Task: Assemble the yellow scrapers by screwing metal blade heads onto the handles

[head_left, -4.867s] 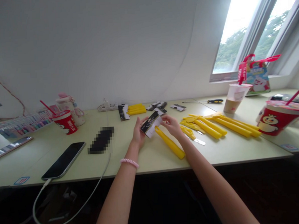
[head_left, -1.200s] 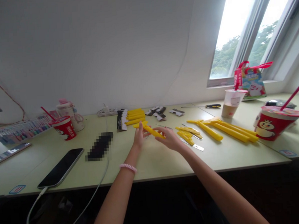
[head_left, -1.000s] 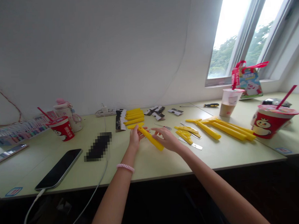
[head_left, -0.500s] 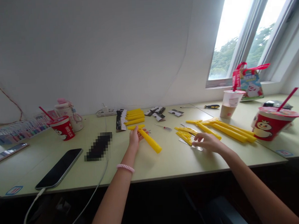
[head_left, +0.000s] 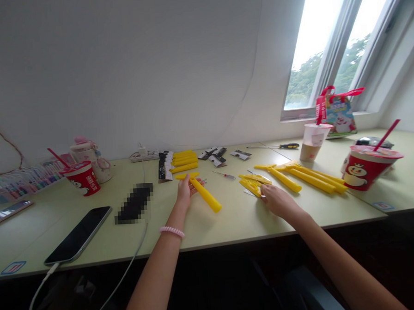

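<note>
A yellow T-shaped tool (head_left: 208,196) with a thick handle rests in my left hand (head_left: 185,191), its crosspiece near the fingers and its handle slanting down to the right. Small metal bits poke out by the fingertips. My right hand (head_left: 278,200) is closed at the edge of a small pile of flat yellow pieces (head_left: 252,186) lying on a clear plastic bag. What its fingertips pinch is hidden. Between the hands lies a small screwdriver (head_left: 224,175) with a clear handle. Right of the pile lie several more yellow T-shaped tools (head_left: 314,178).
Packaged yellow handles (head_left: 184,161) and black-and-white cards (head_left: 214,155) lie at the back. A long screwdriver (head_left: 289,146) lies behind. Drink cups (head_left: 370,167) stand at right, another red cup (head_left: 79,179) at left. A phone (head_left: 78,235) on a charging cable lies front left.
My right hand has moved slightly left and its fingers have closed down at the pile of yellow pieces. My left hand keeps the yellow tool in place. The view has shifted slightly.
</note>
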Motion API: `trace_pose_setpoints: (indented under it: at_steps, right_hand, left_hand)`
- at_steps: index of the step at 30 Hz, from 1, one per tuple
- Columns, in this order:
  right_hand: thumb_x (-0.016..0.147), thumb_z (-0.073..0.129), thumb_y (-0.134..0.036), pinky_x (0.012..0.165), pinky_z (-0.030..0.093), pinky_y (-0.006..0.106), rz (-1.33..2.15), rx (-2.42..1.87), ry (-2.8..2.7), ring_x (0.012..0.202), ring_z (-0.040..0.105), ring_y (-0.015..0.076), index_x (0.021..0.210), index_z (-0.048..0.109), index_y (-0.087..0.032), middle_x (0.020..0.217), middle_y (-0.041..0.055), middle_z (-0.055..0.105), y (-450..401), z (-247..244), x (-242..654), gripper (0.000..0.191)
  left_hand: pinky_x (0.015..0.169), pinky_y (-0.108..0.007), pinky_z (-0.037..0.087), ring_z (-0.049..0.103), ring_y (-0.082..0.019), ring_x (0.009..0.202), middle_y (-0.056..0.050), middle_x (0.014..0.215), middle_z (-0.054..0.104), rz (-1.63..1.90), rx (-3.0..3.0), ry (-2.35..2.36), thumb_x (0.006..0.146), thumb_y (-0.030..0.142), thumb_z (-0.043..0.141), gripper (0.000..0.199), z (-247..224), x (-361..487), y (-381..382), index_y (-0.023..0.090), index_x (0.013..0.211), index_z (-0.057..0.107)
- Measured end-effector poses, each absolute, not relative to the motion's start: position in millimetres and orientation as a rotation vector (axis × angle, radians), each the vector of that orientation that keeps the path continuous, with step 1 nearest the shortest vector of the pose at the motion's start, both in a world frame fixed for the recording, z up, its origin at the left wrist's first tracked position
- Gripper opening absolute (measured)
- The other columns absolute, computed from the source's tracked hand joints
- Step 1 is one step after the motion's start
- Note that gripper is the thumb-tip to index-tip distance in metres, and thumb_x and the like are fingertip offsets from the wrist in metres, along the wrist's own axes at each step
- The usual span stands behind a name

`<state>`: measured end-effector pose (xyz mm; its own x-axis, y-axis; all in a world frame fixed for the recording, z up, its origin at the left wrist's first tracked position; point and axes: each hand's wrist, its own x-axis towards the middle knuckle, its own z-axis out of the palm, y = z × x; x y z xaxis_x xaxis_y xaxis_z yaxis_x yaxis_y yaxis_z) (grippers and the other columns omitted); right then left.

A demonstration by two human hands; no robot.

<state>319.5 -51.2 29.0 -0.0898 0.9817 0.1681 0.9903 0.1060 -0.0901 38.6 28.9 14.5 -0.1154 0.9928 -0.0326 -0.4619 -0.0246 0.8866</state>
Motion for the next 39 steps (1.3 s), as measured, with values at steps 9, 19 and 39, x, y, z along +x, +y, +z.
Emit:
trace_pose_setpoints:
  at_steps: [9, 19, 39]
  right_hand:
    - [0.079, 0.04, -0.023, 0.069, 0.041, 0.029, 0.035, -1.978, -2.077, 0.089, 0.055, 0.0216, 0.084, 0.056, -0.019, 0.092, 0.0086, 0.059, -63.7, 18.4, 338.5, 0.017]
    - [0.073, 0.049, -0.024, 0.065, 0.038, 0.028, 0.109, -2.065, -2.048, 0.084, 0.053, 0.0215, 0.076, 0.058, -0.019, 0.086, 0.0074, 0.06, -80.1, 26.4, 319.2, 0.01]
    - [0.068, 0.058, -0.032, 0.071, 0.041, 0.029, 0.424, -1.676, -2.14, 0.08, 0.053, 0.0192, 0.076, 0.065, -0.02, 0.083, 0.0047, 0.059, -80.5, 30.4, 332.3, 0.016]
  left_hand:
    - [0.062, -0.036, 0.053, 0.065, -0.021, 0.064, -0.012, 0.075, 0.066, 1.462, 0.783, 0.923, 0.08, 0.032, 0.047, 0.027, 13.0, 38.2, 29.5, 0.009, 0.093, 0.051]
    - [0.061, -0.036, 0.052, 0.064, -0.02, 0.057, -0.012, 0.071, 0.066, 1.452, 0.826, 0.983, 0.081, 0.031, 0.047, 0.031, 17.5, 41.2, 24.8, 0.006, 0.098, 0.051]
    - [0.062, -0.038, 0.053, 0.065, -0.022, 0.062, -0.014, 0.075, 0.066, 1.425, 0.905, 1.013, 0.08, 0.034, 0.048, 0.027, 10.5, 39.4, 30.0, 0.009, 0.09, 0.051]
